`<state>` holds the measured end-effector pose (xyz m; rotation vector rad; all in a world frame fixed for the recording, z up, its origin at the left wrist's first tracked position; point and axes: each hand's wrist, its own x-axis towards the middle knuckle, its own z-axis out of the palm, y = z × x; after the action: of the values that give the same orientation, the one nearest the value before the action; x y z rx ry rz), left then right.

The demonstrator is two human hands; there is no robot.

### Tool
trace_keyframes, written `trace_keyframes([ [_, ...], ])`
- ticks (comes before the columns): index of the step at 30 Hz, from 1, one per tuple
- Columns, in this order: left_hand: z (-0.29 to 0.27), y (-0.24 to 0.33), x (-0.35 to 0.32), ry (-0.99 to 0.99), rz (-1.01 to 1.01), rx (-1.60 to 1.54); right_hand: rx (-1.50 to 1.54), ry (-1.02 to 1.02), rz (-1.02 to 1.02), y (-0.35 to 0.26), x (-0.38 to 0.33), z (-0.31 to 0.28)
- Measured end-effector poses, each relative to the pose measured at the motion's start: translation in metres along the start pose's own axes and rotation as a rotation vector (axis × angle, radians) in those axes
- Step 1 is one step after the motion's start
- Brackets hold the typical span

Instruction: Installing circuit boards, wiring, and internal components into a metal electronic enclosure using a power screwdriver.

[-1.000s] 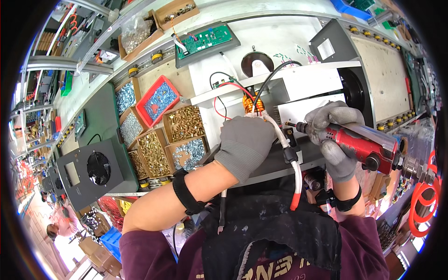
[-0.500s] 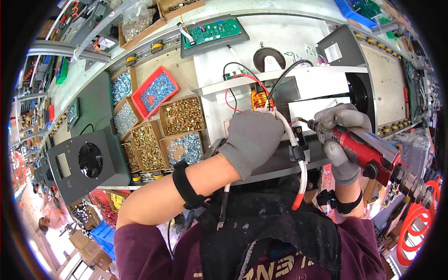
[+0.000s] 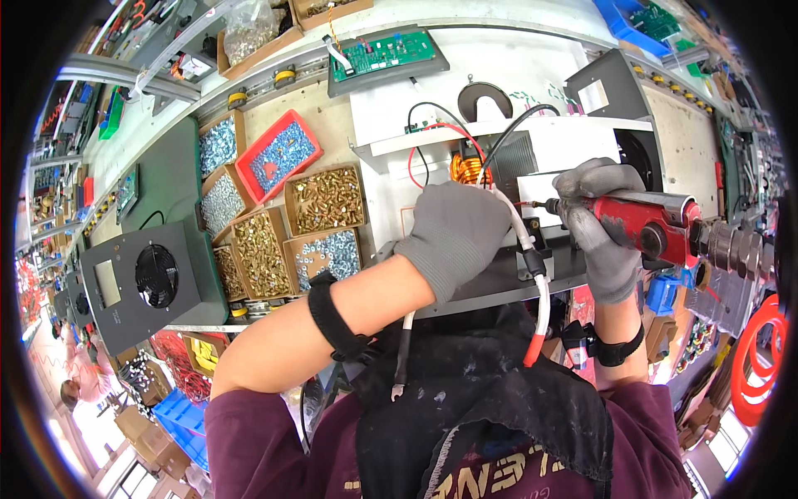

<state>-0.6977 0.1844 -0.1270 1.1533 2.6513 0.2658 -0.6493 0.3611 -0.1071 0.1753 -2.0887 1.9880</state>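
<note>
The fingers [image 3: 582,187] of the right hand [image 3: 600,229] are wrapped tight around a red power screwdriver [image 3: 657,229]. The hand wears a grey glove. The screwdriver lies sideways, and its thin tip [image 3: 544,202] points at the open metal machine case [image 3: 532,158]. The tip is right at the case, beside the white panel inside it.

The left hand [image 3: 453,233] also wears a grey glove. It lies flat on the case, palm down, just left of the screwdriver tip. Its fingers are hidden behind the back of the hand, so one cannot tell if they are apart or gripping something. A white cable with a red end [image 3: 536,291] runs down past this hand, between the two hands, and hangs off the front of the case. A copper coil [image 3: 467,169] sits inside the case, just above the left hand. Red and black wires [image 3: 424,145] loop above the coil.

To the left of the case, cardboard boxes of gold screws [image 3: 326,198] and silver screws [image 3: 331,254] sit on the desk [image 3: 332,125]. A red tray of small blue-grey parts [image 3: 278,156] lies farther left of the case. A dark panel with a round fan [image 3: 145,279] stands farthest left. A green circuit board [image 3: 384,54] rests above the case.
</note>
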Motion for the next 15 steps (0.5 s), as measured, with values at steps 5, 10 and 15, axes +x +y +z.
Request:
trace_keyframes([
  [5,-0.036,-0.038,-0.002,-0.024,-0.073,-0.921,0.089,0.022,0.207,-0.027,0.004,-0.003],
  [10,-0.047,-0.048,-0.025,-0.081,-0.382,-1.749,0.338,0.122,-0.182,-0.055,0.011,0.021],
  [15,-0.043,-0.047,-0.037,-0.235,-0.374,-2.163,0.464,-0.062,-0.335,-0.067,0.018,0.046],
])
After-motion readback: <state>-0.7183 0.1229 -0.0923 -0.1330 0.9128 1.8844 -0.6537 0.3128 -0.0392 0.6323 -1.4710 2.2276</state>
